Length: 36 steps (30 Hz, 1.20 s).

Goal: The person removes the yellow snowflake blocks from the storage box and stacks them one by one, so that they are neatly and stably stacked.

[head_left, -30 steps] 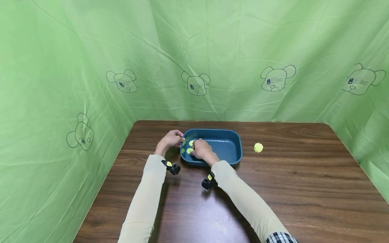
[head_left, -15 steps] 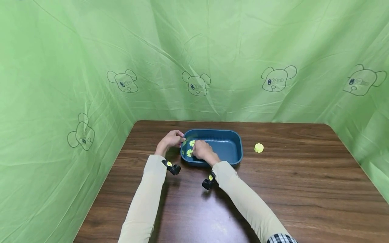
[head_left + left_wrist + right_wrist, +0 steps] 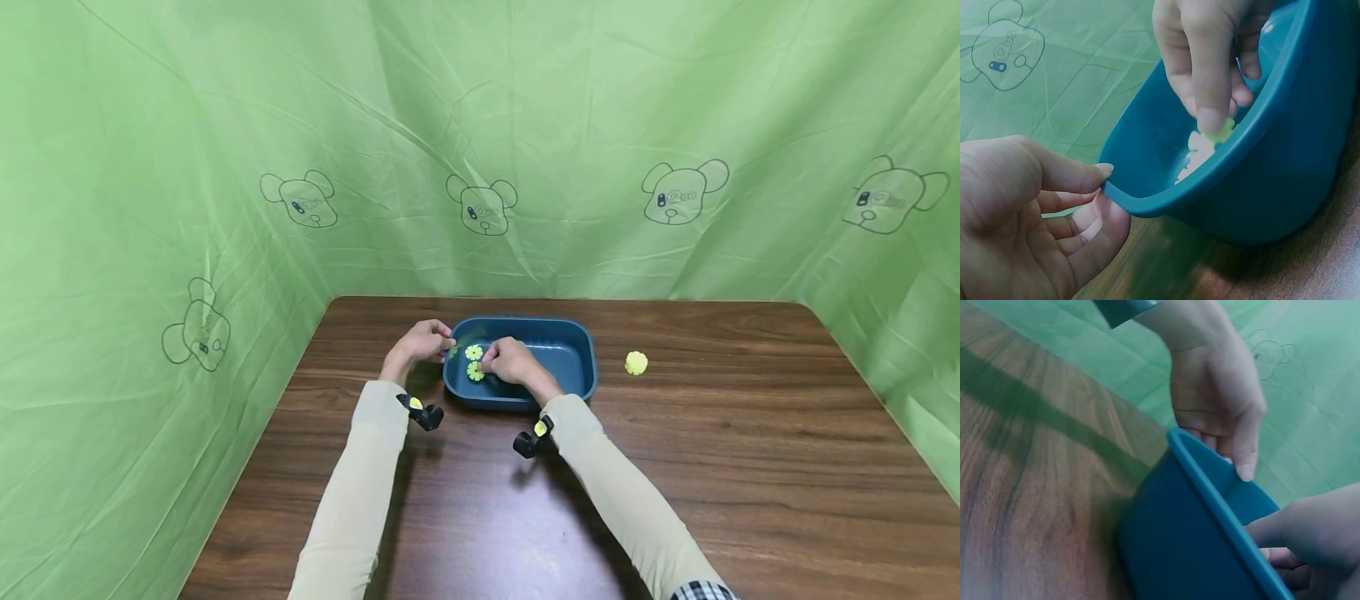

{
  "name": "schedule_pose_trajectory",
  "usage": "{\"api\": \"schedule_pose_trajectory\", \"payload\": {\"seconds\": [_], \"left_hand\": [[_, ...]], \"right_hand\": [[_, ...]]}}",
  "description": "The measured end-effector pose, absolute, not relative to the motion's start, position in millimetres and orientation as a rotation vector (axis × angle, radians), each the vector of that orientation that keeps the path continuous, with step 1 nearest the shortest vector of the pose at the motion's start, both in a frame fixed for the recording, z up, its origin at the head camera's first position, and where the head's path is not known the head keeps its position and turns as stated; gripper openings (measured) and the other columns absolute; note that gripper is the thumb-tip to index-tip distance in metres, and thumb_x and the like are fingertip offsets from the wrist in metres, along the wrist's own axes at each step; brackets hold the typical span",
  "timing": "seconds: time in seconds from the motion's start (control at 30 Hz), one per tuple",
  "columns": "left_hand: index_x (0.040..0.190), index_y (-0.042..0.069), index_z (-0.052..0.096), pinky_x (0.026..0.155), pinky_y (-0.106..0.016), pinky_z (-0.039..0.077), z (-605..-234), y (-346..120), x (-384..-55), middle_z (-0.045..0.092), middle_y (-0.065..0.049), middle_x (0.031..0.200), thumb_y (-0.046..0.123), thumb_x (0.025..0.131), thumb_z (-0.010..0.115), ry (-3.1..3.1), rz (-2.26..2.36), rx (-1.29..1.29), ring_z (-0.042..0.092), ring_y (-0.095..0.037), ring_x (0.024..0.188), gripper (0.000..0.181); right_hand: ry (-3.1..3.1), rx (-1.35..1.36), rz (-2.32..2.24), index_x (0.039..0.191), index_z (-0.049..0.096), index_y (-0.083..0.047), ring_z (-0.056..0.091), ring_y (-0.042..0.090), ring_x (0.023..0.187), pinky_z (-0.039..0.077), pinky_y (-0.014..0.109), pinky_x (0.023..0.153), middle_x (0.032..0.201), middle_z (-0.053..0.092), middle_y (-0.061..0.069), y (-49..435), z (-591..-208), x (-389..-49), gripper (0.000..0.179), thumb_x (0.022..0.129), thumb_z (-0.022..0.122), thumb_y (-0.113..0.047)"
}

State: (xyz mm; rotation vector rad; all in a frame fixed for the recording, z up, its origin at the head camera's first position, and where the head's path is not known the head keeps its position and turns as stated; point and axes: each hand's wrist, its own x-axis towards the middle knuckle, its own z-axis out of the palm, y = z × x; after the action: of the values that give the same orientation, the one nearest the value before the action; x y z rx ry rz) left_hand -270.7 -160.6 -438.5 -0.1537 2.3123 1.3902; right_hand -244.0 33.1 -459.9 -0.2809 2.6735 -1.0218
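At the left end of a blue oblong plastic basin [image 3: 558, 354], my left hand [image 3: 422, 341] pinches the rim between thumb and fingers, as the left wrist view shows closely. My right hand [image 3: 513, 362] reaches down inside the basin. Its thumb and fingertips pinch the edge of a yellow-green flower-shaped piece [image 3: 475, 372]; that piece [image 3: 1227, 130] shows under the thumb in the left wrist view. A second flower-shaped piece [image 3: 473, 352] lies just behind it in the basin. In the right wrist view the basin wall hides the right fingertips.
A pale yellow scalloped round piece [image 3: 636, 363] lies on the brown wooden table [image 3: 750, 433], right of the basin. Green sheeting [image 3: 585, 125] with bear-head drawings hangs behind the table and along both sides.
The right hand has shifted slightly right and up, and the nearer flower-shaped piece has moved along with it. My left hand stays on the basin rim.
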Motion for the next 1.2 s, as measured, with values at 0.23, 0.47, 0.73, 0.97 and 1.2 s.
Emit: {"api": "schedule_pose_trajectory", "payload": {"seconds": [0.23,0.47,0.73,0.97,1.2], "left_hand": [[0.117,-0.001,0.049,0.093,-0.047,0.051,-438.6,-161.3,-271.8,0.054,-0.016,0.103,0.007,0.095,0.056,2.308,1.396,-0.159,0.055,-0.020,0.077,0.024],[0.116,-0.001,0.049,0.095,-0.048,0.050,-439.1,-160.7,-269.5,0.054,-0.019,0.107,0.006,0.094,0.056,2.294,1.414,-0.152,0.055,-0.019,0.077,0.024],[0.115,-0.001,0.049,0.095,-0.050,0.049,-437.9,-160.7,-269.9,0.054,-0.015,0.101,0.006,0.094,0.055,2.286,1.422,-0.148,0.054,-0.018,0.076,0.022],[0.114,-0.001,0.049,0.096,-0.052,0.047,-438.0,-160.3,-269.8,0.053,-0.014,0.098,0.006,0.095,0.055,2.271,1.435,-0.145,0.054,-0.019,0.075,0.021],[0.115,0.000,0.049,0.095,-0.049,0.050,-443.1,-161.8,-273.2,0.054,-0.013,0.099,0.007,0.095,0.055,2.289,1.411,-0.140,0.055,-0.018,0.076,0.022]], "right_hand": [[2.657,-0.260,-1.119,0.083,0.071,-0.011,0.055,0.014,0.077,0.045,0.025,0.068,0.087,0.067,0.000,45.3,-453.4,-239.8,0.012,0.086,0.071,-0.023],[2.636,-0.252,-1.209,0.086,0.069,-0.010,0.055,0.015,0.077,0.043,0.024,0.065,0.089,0.067,0.003,58.6,-448.6,-236.2,0.014,0.086,0.071,-0.024],[2.674,-0.219,-1.345,0.085,0.068,-0.011,0.055,0.016,0.078,0.044,0.026,0.067,0.086,0.066,0.002,77.1,-442.7,-236.4,0.015,0.086,0.071,-0.025],[2.684,-0.160,-1.420,0.088,0.066,-0.012,0.052,0.018,0.076,0.042,0.028,0.066,0.085,0.061,0.002,97.5,-433.4,-237.0,0.014,0.088,0.069,-0.026],[2.724,-0.115,-1.449,0.092,0.067,-0.010,0.054,0.019,0.081,0.043,0.029,0.068,0.091,0.064,0.006,120.4,-425.1,-239.1,0.018,0.088,0.069,-0.027]]}}
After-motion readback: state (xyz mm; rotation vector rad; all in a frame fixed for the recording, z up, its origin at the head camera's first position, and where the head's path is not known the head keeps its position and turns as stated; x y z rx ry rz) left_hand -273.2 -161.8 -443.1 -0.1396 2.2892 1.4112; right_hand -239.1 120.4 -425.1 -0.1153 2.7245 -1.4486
